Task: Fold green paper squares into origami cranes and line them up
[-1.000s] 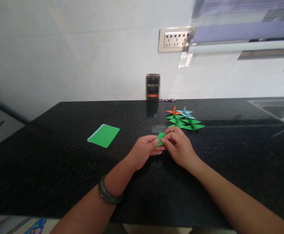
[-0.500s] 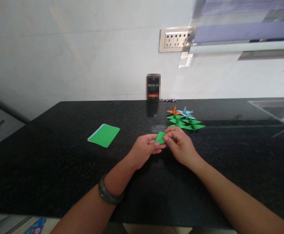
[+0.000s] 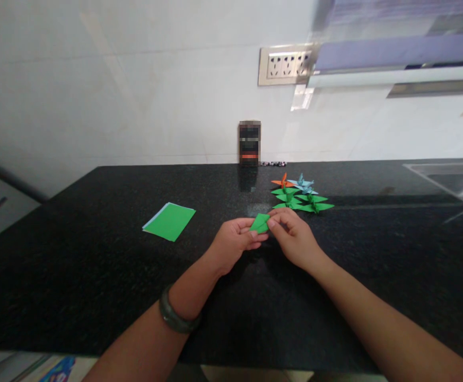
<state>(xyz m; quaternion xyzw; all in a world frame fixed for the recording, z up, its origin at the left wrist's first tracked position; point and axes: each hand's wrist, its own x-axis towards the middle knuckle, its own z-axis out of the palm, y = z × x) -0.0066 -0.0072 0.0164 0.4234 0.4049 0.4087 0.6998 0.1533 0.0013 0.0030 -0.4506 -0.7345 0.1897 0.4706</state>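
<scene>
A small folded piece of green origami paper (image 3: 260, 223) is held between my two hands above the dark counter. My left hand (image 3: 237, 241) grips its left side, thumb on top and fingers underneath. The fingers of my right hand (image 3: 293, 233) pinch its right edge. Just beyond my right hand stand several folded paper cranes: green ones (image 3: 314, 203), light blue ones (image 3: 303, 183) and an orange one (image 3: 284, 182). To the left lies a stack of square paper (image 3: 170, 222), green on top with a pale blue edge showing.
The black stone counter (image 3: 96, 276) runs up to a white wall. A phone-like dark object (image 3: 250, 143), its front blurred, leans on the wall beside a beaded strand (image 3: 273, 164). A socket panel (image 3: 285, 66) is above. A sink edge (image 3: 446, 185) lies far right.
The folded green paper has turned slightly between my fingers and shows more of its face. Both hands stay in nearly the same place.
</scene>
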